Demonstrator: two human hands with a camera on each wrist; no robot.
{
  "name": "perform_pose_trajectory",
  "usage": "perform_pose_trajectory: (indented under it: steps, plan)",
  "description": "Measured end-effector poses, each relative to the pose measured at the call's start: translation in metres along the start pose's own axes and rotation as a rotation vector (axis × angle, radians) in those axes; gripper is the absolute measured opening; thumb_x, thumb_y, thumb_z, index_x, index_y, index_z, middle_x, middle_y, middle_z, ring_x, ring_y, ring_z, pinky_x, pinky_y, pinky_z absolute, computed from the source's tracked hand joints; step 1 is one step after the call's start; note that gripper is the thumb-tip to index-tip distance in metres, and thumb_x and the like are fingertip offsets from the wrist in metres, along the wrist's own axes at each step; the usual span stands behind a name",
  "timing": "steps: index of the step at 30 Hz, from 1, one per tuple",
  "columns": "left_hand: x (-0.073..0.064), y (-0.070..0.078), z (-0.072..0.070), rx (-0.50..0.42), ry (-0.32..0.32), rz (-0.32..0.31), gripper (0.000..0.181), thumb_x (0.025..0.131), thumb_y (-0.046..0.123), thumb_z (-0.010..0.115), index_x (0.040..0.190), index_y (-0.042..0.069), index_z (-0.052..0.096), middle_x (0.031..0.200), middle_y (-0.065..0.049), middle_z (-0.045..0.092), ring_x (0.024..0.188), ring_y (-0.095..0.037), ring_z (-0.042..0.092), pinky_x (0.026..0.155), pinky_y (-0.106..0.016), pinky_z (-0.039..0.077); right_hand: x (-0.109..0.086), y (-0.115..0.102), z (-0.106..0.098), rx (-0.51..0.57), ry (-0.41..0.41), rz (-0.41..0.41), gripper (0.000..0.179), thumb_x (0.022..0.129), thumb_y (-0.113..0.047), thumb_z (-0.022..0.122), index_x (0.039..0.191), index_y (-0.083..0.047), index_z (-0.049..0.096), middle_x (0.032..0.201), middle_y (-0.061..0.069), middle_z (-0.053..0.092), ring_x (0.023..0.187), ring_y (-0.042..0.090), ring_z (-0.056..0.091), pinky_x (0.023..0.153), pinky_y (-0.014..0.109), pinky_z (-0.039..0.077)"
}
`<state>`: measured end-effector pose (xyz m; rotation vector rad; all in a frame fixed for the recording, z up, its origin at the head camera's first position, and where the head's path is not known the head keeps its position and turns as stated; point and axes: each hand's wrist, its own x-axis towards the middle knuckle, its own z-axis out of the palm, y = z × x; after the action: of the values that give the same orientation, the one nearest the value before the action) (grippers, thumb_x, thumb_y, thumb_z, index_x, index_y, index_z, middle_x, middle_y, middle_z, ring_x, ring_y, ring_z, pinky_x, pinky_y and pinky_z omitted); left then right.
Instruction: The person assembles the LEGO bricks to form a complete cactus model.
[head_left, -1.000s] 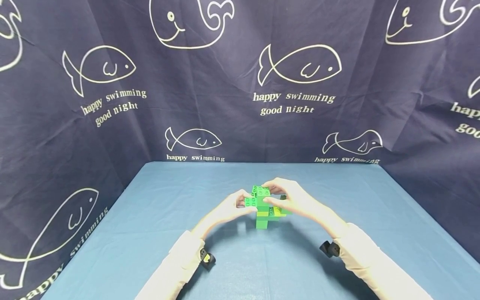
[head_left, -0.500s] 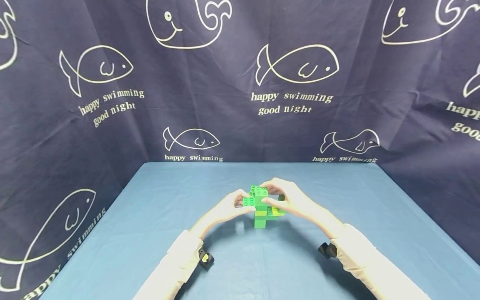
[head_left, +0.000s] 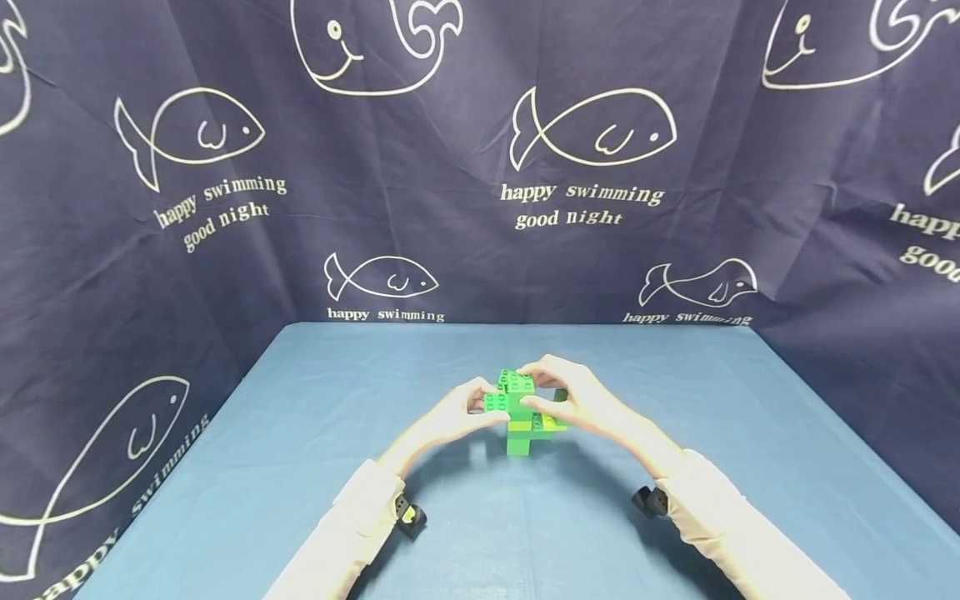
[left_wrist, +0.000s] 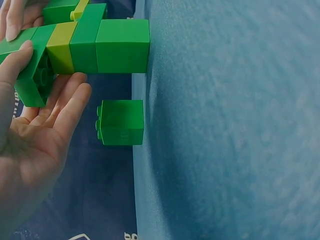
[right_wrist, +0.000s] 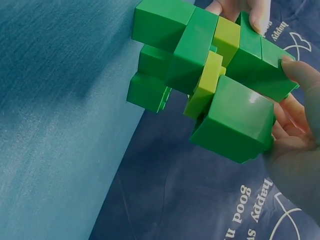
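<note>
Head view: a person's two bare hands meet above a blue table (head_left: 525,542) at a brick model (head_left: 520,427) in green and yellow. Its long axis stands upright, and a yellow-and-green arm juts toward 3 o'clock. At the model's 9 o'clock, the left hand (head_left: 453,414) pinches a studded side brick (head_left: 495,402). At 2 o'clock, the right hand (head_left: 577,396) holds the top block (head_left: 520,385) between thumb and fingers. Both grips are narrow and neither hand is clearly nearer; the relation that seems to count is the model's upper end, caught between two opposing holds.

Left wrist view (lying sideways, so up is toward 9 o'clock): the model stretches from 9 to 3 o'clock, the left thumb on one side, fingers beneath. At the model's 4 to 5 o'clock sits a lone green brick (left_wrist: 123,122), nearer the left hand than the right; whether it joins anything hidden, I cannot tell.

Right wrist view: the model slants from its foot at 10 o'clock to its top at 4, where the right thumb presses. Toward 6 o'clock the arm shows a yellow piece (right_wrist: 205,85) and a large green block (right_wrist: 237,117), close to the right hand.
</note>
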<state>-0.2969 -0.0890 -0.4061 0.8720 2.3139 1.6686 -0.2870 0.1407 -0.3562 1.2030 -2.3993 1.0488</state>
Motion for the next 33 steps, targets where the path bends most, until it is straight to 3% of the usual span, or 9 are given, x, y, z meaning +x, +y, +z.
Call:
perform_pose_trajectory:
  steps: [3,13,33]
  plan:
    - [0.002,-0.006,-0.001,-0.012,0.002,-0.008,0.026,0.087,0.005,0.065,0.108,-0.002,0.051,0.101,-0.017,0.066,0.091,-0.009,0.064,0.086,-0.024,0.052,0.0,0.001,0.001,0.003,0.008,-0.009,0.036,0.081,-0.015,0.074,0.114,-0.007,0.061,0.106,0.002,0.065,0.092,0.017,0.065,0.084,0.033,0.055]
    - [0.003,-0.007,-0.004,0.007,0.004,-0.025,0.029,0.086,0.016,0.068,0.107,0.004,0.053,0.1,-0.009,0.068,0.091,-0.011,0.065,0.083,-0.026,0.052,0.004,0.0,-0.002,0.005,0.0,-0.007,0.038,0.08,-0.016,0.074,0.114,-0.008,0.061,0.105,0.002,0.066,0.091,0.015,0.065,0.084,0.033,0.054]
    - [0.001,-0.008,-0.003,0.014,-0.01,-0.029,0.03,0.086,0.016,0.068,0.109,0.004,0.052,0.099,-0.009,0.068,0.092,-0.01,0.065,0.083,-0.025,0.052,0.005,-0.004,-0.01,0.0,-0.065,0.033,0.041,0.079,-0.016,0.075,0.116,-0.007,0.061,0.107,0.005,0.067,0.094,0.017,0.065,0.085,0.036,0.054]
